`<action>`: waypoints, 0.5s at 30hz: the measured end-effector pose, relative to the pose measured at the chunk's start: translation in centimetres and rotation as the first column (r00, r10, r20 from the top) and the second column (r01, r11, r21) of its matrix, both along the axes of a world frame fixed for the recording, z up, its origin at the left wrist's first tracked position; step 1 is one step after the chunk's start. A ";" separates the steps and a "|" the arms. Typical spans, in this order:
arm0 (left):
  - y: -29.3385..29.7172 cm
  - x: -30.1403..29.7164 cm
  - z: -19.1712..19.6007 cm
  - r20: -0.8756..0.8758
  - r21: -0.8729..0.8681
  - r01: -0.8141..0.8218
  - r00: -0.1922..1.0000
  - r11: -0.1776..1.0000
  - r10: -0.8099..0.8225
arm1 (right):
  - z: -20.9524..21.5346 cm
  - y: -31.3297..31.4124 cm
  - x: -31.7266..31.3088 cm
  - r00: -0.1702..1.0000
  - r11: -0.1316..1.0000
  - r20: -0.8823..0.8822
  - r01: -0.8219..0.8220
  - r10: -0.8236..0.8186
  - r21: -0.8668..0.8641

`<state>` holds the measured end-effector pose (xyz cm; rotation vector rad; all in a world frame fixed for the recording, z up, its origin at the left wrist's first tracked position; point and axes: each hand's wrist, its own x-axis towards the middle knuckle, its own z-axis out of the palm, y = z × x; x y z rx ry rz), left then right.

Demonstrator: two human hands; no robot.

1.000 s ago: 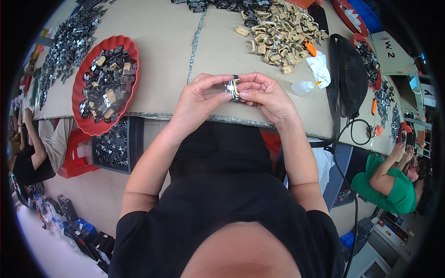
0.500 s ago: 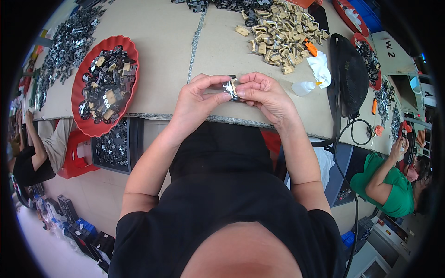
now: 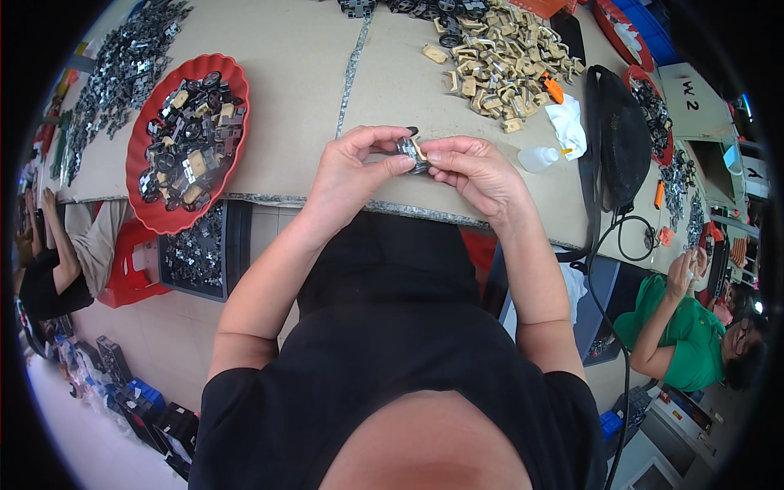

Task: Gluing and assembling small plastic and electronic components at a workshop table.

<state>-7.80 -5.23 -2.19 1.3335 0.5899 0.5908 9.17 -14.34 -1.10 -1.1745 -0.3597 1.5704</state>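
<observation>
1. While pinched between left hand (image 3: 355,167) and right hand (image 3: 478,171), small grey-and-tan part (image 3: 412,150) raised over cardboard-topped table (image 3: 294,98) edge, close for fingertip work
2. Kept within reach: red tray (image 3: 139,163), tan parts pile (image 3: 498,61)

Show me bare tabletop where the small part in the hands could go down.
Free: brown cardboard tabletop between the red scalloped tray and the left hand. Also below the tan parts pile, left of the clear squeeze bottle. Crowded: far-left grey metal parts heap.
</observation>
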 end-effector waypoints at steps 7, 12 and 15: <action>0.0 0.0 0.4 0.009 -0.082 0.028 1.000 0.996 -0.027 | -0.7 -0.3 0.5 0.997 0.997 -0.055 -0.046 0.049 0.061; -0.1 -0.2 0.5 -0.021 -0.004 0.021 1.000 1.000 -0.021 | -0.6 -0.2 0.1 0.999 0.999 0.018 -0.030 0.029 0.027; -0.2 -0.3 0.3 -0.038 0.022 0.026 0.999 0.999 -0.025 | -0.8 -0.2 -0.1 0.999 0.999 0.036 -0.037 0.036 0.038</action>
